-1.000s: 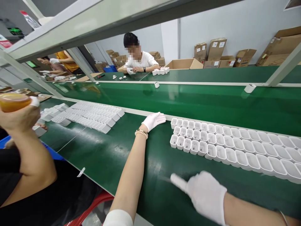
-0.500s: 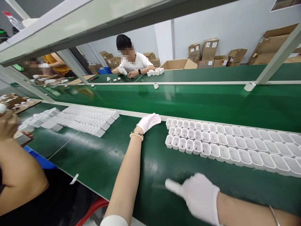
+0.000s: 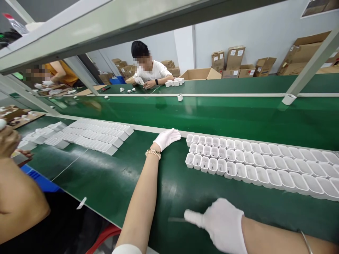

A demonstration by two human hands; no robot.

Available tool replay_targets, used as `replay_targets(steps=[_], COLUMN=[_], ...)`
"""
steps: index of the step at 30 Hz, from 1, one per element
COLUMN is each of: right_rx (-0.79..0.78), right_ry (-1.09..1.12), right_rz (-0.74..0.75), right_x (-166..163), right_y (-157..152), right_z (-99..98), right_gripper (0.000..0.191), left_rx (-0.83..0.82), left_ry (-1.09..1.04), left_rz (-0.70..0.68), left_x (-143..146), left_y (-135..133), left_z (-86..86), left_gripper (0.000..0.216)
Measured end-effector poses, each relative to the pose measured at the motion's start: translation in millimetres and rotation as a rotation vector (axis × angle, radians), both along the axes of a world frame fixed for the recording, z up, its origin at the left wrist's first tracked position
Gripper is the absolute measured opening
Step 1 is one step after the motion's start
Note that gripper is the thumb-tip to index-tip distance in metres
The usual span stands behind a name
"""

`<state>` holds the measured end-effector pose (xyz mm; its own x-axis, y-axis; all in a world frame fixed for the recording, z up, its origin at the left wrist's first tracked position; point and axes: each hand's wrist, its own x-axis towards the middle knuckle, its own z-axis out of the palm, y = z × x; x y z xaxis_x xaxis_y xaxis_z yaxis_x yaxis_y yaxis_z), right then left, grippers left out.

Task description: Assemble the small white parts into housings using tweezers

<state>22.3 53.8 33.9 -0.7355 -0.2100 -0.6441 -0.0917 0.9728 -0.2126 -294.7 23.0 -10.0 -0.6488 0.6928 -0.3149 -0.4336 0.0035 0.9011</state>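
belt cups (image 3: 288, 100) slid rightward — left hand (image 3: 166, 139) grip apart, right hand (image 3: 222, 225) grip unclear — carton labels (image 3: 240, 53) unreadable.

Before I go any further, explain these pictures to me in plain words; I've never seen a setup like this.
You are seeing a person at work, not a machine. One camera worn on the head took every picture, looking forward and down. The left hand, in a white glove, is open near the far edge of the green bench. Just beyond its fingers, three rows of white containers run off to the right. The right hand, also gloved, is nearer the camera with its index finger stretched out. A thin pale streak shows by that fingertip; I can't tell whether it is something held. Opposite, a co-worker sits at another bench.
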Motion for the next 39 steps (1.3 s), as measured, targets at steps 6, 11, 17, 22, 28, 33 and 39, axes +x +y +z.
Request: replay_targets(steps=[6, 11, 17, 22, 28, 33, 39], right_rx=[0.054, 0.103, 0.056, 0.121, 0.048, 0.174, 0.078], right_ry=[0.033, 0.002, -0.02, 0.094, 0.011, 0.083, -0.054], right_rz=[-0.033, 0.01, 0.026, -0.047, 0.087, 0.054, 0.13], right_x=[-1.9, -2.1, -4.4, -2.7, 0.8, -3.1, -4.2], right_y=[8.5, 4.1, 4.1, 11.3, 1.9, 9.9, 5.8], right_z=[2.1, 12.7, 10.5, 2.3, -1.5, 6.8, 14.6], right_gripper=[0.102, 0.104, 0.097, 0.097, 0.104, 0.105, 0.097], left_rx=[-0.003, 0.003, -0.002, -0.01, -0.026, -0.038, -0.04], left_ry=[0.0, 0.001, 0.01, 0.03, 0.06, 0.085, 0.109], left_rz=[0.007, 0.007, -0.014, -0.018, -0.024, -0.021, -0.026], left_x=[0.7, 1.3, 0.3, 0.6, 0.3, 1.4, 1.2], left_y=[0.6, 0.7, 1.3, 0.8, 0.2, 0.4, -0.9], left_z=[1.5, 1.9, 1.0, 1.1, 0.3, -0.4, 0.2], left_gripper=[0.036, 0.038, 0.029, 0.028, 0.027, 0.028, 0.029])
